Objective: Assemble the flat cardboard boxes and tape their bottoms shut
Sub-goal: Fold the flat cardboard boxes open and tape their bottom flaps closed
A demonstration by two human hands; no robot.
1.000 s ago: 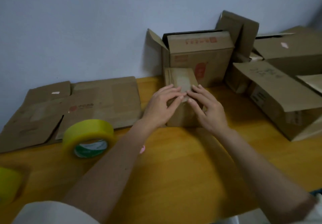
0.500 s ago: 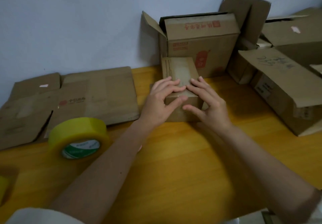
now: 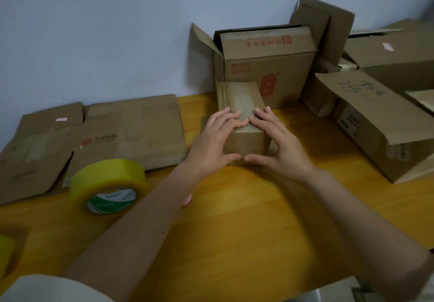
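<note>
In the head view a small cardboard box [image 3: 242, 116] stands on the wooden table [image 3: 234, 219], just in front of a larger open box with red print [image 3: 267, 66]. The left hand [image 3: 212, 143] and right hand [image 3: 280, 144] lie flat over the small box, straight fingers pressing its taped top face, thumbs reaching down its near side and almost meeting; neither hand curls round anything. Flattened cardboard boxes [image 3: 98, 135] lie to the left against the wall. A yellow tape roll [image 3: 109, 185] sits just in front of them, by the left forearm. More open boxes [image 3: 380, 123] crowd the right side.
</note>
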